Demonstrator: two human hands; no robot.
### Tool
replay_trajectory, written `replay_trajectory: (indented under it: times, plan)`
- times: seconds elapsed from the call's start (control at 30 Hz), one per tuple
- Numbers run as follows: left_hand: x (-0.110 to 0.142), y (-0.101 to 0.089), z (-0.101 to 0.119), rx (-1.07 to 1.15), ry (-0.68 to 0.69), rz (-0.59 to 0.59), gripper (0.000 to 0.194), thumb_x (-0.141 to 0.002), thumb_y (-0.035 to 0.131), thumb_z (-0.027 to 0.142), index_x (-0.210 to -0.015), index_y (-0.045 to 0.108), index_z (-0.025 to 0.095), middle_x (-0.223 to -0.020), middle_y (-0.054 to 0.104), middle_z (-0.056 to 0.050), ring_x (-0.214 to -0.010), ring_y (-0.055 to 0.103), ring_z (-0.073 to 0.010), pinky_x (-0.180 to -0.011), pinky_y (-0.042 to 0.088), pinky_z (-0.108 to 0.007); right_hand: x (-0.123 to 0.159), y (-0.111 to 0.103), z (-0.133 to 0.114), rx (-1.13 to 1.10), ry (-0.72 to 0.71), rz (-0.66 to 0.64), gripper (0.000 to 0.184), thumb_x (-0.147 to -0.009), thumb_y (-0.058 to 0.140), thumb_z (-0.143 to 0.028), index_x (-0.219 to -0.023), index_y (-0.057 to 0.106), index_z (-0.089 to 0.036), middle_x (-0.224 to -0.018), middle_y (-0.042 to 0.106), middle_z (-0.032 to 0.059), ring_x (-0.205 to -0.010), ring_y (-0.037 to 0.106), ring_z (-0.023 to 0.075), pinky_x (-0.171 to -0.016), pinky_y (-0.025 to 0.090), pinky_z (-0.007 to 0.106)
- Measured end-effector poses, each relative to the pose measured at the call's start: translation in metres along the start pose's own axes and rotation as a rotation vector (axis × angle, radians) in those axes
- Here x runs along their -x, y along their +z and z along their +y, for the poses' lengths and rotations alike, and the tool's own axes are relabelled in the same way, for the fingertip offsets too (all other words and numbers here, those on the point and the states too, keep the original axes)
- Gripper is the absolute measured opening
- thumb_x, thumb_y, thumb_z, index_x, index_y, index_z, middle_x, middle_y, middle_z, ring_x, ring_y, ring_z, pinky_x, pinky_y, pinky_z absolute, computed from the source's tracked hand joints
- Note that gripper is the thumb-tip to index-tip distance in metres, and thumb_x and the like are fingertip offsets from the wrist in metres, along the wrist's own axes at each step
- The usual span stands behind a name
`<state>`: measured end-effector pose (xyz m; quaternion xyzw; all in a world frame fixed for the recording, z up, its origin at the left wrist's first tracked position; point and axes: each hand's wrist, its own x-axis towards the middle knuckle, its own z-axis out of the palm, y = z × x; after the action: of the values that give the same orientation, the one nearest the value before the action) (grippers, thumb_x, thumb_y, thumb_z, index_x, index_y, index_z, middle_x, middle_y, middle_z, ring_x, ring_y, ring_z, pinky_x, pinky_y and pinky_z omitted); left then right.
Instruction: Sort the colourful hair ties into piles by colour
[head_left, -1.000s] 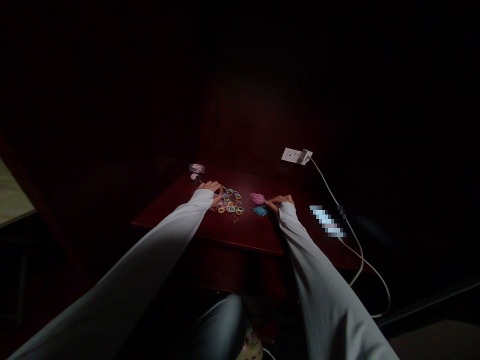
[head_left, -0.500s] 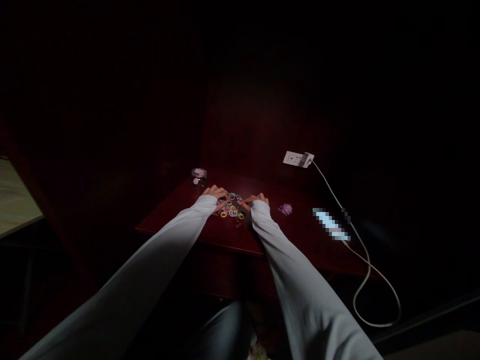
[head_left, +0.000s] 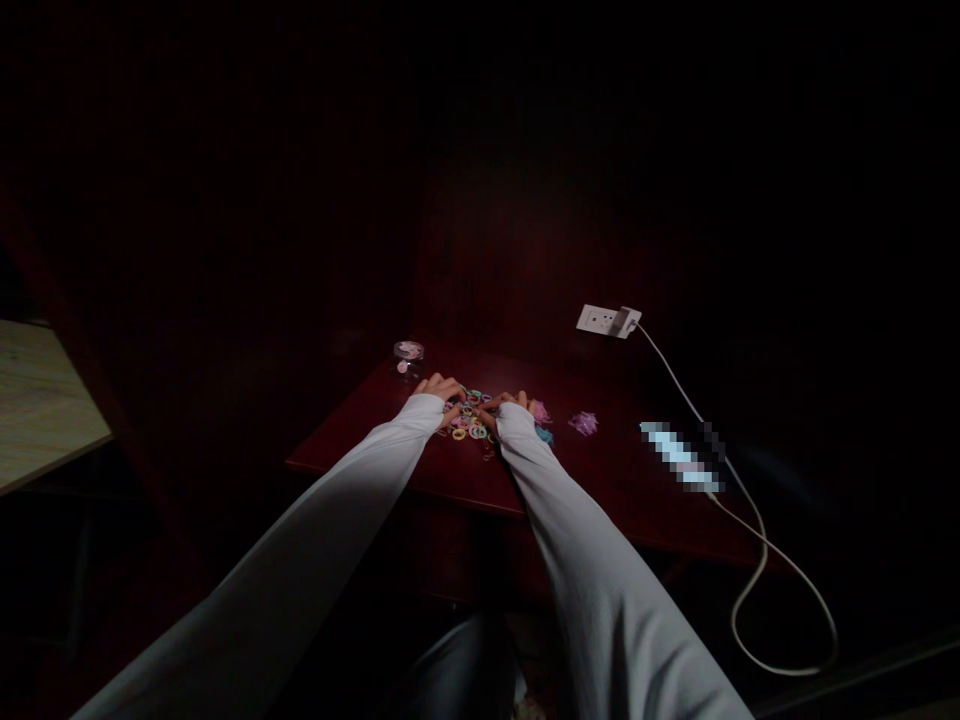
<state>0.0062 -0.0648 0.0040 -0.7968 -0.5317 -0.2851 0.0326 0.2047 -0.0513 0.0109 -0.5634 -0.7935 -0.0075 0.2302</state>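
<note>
A loose pile of small coloured hair ties (head_left: pixel 474 431) lies on the dark red table between my two hands. My left hand (head_left: pixel 441 389) rests at the pile's left side, its fingers bent over the ties and the thumb apart from them. From the other side my right hand (head_left: pixel 511 403) reaches in, the index finger stretched toward the middle of the pile. No tie is plainly held in either hand. Just beside my right wrist are a pink bunch (head_left: pixel 541 411) and a teal bunch (head_left: pixel 544 435), both partly hidden. Farther right lies a purple bunch (head_left: pixel 583 423).
A clear round container (head_left: pixel 409 350) with pale pink contents stands at the table's back left. On the right lies a blurred-out bright device (head_left: pixel 679 457), its white cable (head_left: pixel 763 540) running to a wall socket (head_left: pixel 600 320) and hanging past the table edge (head_left: pixel 420 490).
The whole view has shifted, so everything sits slightly farther right. The pink and teal bunches beside my right wrist now show. Both hands stay at the pile, with only small finger movement.
</note>
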Motion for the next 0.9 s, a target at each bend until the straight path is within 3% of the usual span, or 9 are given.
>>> replay_trajectory:
  times: [0.53,0.9]
  plan:
    - [-0.003,0.01,-0.01,-0.002,0.014,0.013,0.017,-0.089,0.06,0.023,-0.102,0.071,0.025,-0.115,0.069,-0.004,-0.108,0.051,-0.0253,-0.093,0.04,-0.039,0.002,0.0,-0.006,-0.031,0.006,-0.005,0.027,-0.095,0.064,-0.051,-0.088,0.081,-0.032,-0.109,0.074,0.0014,-0.112,0.05,0.027,-0.095,0.026,0.041]
    - [-0.004,0.01,-0.011,0.015,0.019,-0.004,0.017,-0.088,0.061,0.024,-0.101,0.071,0.027,-0.116,0.069,-0.003,-0.108,0.052,-0.026,-0.091,0.04,-0.039,-0.002,0.0,-0.006,-0.127,0.027,0.099,0.036,-0.094,0.06,-0.058,-0.083,0.082,-0.032,-0.102,0.076,0.0025,-0.106,0.052,0.026,-0.09,0.028,0.039]
